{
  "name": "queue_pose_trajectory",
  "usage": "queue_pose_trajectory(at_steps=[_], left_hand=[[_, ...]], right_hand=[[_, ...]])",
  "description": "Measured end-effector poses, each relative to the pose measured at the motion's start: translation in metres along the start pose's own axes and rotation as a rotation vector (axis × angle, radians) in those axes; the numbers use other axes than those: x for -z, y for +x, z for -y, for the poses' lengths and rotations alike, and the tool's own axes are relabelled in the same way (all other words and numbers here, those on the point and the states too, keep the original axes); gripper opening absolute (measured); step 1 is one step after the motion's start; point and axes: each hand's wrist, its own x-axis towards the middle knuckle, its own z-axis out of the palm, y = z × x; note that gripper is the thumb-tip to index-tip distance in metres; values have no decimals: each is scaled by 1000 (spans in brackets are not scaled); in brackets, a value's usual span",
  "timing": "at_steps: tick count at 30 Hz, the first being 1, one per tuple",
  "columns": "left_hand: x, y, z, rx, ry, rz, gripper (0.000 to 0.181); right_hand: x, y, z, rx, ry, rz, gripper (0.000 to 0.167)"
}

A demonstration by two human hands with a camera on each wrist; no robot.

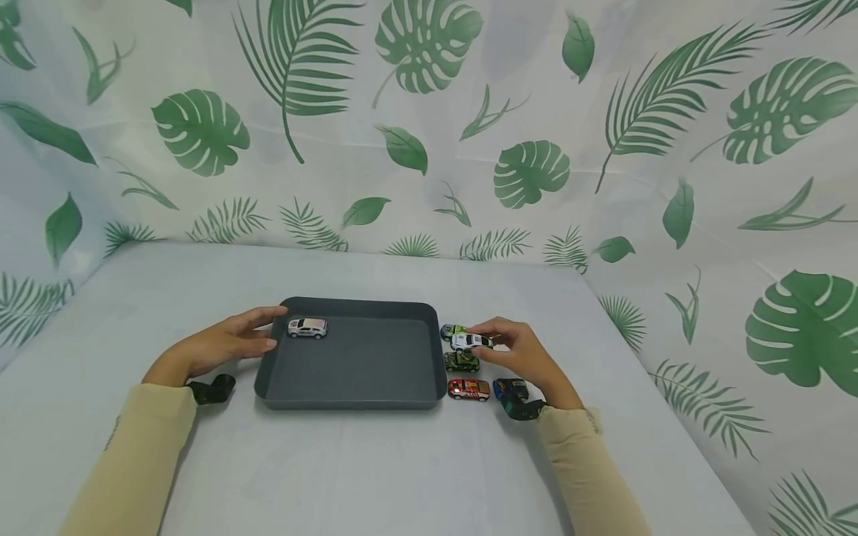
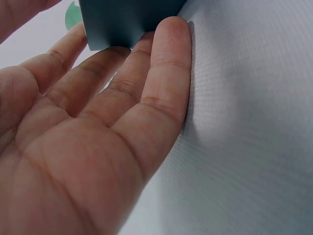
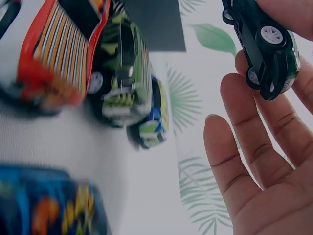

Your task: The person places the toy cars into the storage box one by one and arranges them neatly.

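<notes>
So, judging by how things lie, the step in hand is picking a toy car out of the bunch on the right. The right hand [image 1: 526, 359] has a white car [image 1: 468, 341] pinched between thumb and fingers, held just over the cars beside the tray [image 1: 362, 365]. In the right wrist view its dark underside and wheels are showing, so it's off the table [image 1: 375, 469].

The left hand [image 1: 224, 346] isn't grasping anything, as far as one can see. Its fingers are pretty straight, tips up against the tray's left side, probably just steadying it. Can't tell how hard it presses.

One pale car [image 1: 307, 327] sits on its wheels inside the tray, over in the far left corner. Just off the tray's right side there's a red car [image 1: 469, 389], a camo car [image 1: 462, 362] and a green-and-blue car [image 1: 452, 330] partly hidden behind the held one. A blue car [image 1: 512, 388] is further right, half covered by the wrist camera [image 1: 524, 408]. Whether any of them touch the tray is hard to say.

With one car in there, the next move seems to call for a bit more lift, then a carry left over the tray's near wall on that side, and a gentle wheels-down drop-off. Main risk: clipping the rim or nudging the neighbours.
</notes>
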Motion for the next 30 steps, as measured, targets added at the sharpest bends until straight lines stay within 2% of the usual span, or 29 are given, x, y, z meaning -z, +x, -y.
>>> queue_pose_trajectory(at_steps=[19, 30], left_hand=[[-1, -2, -1, 7, -6, 2, 79], [-1, -2, -3, 23, -10, 5, 79]], right_hand=[[-21, 21, 17, 65, 9, 52, 29], [-39, 28, 27, 59, -5, 65, 28]])
